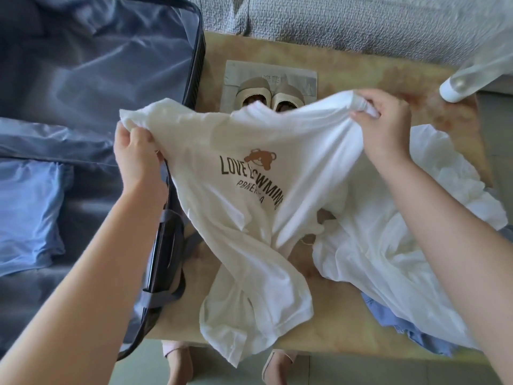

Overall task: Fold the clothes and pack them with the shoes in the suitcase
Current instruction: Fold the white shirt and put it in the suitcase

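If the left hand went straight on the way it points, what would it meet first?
Past the T-shirt that the left hand grips, probably the grey lining of the open suitcase; depth is unclear.

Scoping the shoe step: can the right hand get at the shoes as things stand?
Probably not: the right hand grips the white T-shirt, held up with the left hand, and its cloth covers the shoes' near ends.

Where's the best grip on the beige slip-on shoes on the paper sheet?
Likely the adjoining opening rims, pinched together from above: the beige slip-on shoes sit side by side, openings up, heels hidden behind the white printed T-shirt.
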Demonstrator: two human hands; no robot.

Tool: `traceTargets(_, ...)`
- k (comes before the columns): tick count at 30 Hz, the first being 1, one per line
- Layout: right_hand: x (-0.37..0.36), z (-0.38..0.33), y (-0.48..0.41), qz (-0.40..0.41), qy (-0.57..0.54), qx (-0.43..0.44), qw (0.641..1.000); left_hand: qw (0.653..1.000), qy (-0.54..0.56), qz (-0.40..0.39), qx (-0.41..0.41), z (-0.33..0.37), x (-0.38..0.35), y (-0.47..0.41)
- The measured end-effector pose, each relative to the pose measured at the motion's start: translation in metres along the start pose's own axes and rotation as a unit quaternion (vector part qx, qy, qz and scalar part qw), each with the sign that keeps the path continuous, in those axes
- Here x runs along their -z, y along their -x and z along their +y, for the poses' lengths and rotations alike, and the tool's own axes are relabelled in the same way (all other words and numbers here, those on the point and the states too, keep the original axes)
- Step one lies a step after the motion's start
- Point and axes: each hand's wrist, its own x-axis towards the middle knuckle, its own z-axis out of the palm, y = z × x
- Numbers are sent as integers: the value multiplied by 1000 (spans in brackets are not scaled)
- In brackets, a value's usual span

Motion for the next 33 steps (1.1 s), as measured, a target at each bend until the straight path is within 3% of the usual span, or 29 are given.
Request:
traceTargets(4, -22, 4, -30, 75, 25, -23, 997, 998, -46, 14, -48, -14, -4, -9)
traceTargets(7, -39, 21, -32, 11, 76, -72, 994, 982, -178, 7, -60, -23, -8, -14)
traceTargets(11, -50, 41, 3, -62, 77, -89, 991, 919, -348, 6, -184, -38, -5, 0)
traceTargets(15, -54, 54, 83, -96, 90, -55, 990, 882, -397, -148, -205, -65, 1, 41)
traceTargets(17, -57, 59, 132, -111, 94, -74, 987, 868, -415, -219, -161, -87, 5, 65)
traceTargets(19, -61, 60, 179, -149, 108, -105, 977, 876, -407, -253, -59, -106, 10, 91)
traceTargets(22, -69, 59, 233, -216, 148, -160, 952, 875, -402, -266, 53, -127, 20, 124)
traceTargets(25, -75, 56, 257, -196, 192, -143, 951, 877, -385, -260, 122, -133, 29, 142)
traceTargets(30, -67, 22, 280, -117, 159, -65, 978, 897, -231, -228, 299, -129, 39, 158)
traceTargets(33, -66, -10, 311, -170, 15, -66, 983, 895, -184, -219, 342, -123, 49, 163)
